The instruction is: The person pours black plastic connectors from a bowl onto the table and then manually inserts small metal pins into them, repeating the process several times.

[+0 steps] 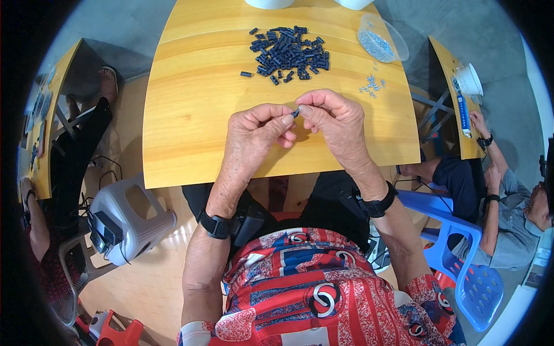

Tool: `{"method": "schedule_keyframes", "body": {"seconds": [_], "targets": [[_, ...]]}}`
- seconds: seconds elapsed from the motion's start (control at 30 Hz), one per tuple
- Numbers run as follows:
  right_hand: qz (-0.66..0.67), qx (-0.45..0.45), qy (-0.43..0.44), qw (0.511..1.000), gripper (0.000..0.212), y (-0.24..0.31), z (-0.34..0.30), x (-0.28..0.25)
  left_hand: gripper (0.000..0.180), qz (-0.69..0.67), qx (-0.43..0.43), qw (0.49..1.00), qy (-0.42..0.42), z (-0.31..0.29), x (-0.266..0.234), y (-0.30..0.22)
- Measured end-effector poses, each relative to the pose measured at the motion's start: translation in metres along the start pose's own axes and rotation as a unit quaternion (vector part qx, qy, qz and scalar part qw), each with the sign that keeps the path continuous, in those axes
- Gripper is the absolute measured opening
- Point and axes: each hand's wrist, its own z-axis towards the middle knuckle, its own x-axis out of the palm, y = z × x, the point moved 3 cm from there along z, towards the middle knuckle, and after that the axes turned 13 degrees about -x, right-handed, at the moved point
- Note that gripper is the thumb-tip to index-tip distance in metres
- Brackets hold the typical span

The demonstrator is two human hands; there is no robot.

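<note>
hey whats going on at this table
A person seated at a yellow wooden table pinches one small dark part between the fingertips of the left hand and right hand, just above the tabletop. Farther back lies a loose pile of small dark blue-black pieces. To the right of it sit a clear plastic bag of tiny silvery parts and a few spilled silvery bits. Other people sit at neighbouring tables on both sides.
</note>
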Motion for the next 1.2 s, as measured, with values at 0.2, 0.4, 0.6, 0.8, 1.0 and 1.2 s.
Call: {"method": "schedule_keyframes", "body": {"seconds": [0.2, 0.4, 0.6, 0.8, 1.0, 1.2], "targets": [[-0.057, -0.039, 0.001, 0.998, 0.009, 0.005, 0.000, 0.003, 0.013, 0.011, -0.010, 1.000, -0.007, -0.001, 0.001, -0.002], [-0.075, -0.091, -0.010, 0.993, 0.007, 0.003, 0.000, 0.006, 0.013, -0.002, -0.033, 0.999, -0.010, -0.002, -0.001, -0.005], [-0.063, -0.112, -0.033, 0.991, 0.007, -0.001, 0.002, 0.010, 0.013, -0.030, -0.043, 0.999, -0.003, 0.000, -0.004, -0.003], [-0.089, -0.138, -0.033, 0.986, 0.007, -0.004, 0.005, 0.013, 0.012, -0.071, -0.058, 0.996, 0.006, 0.001, -0.006, -0.004], [-0.057, -0.121, -0.032, 0.990, 0.008, -0.003, 0.005, 0.012, 0.013, -0.095, -0.055, 0.994, 0.011, 0.001, -0.005, -0.003], [-0.080, -0.120, -0.019, 0.989, 0.008, 0.002, 0.006, 0.007, 0.013, -0.089, -0.036, 0.995, 0.005, 0.002, -0.004, -0.002]]}}
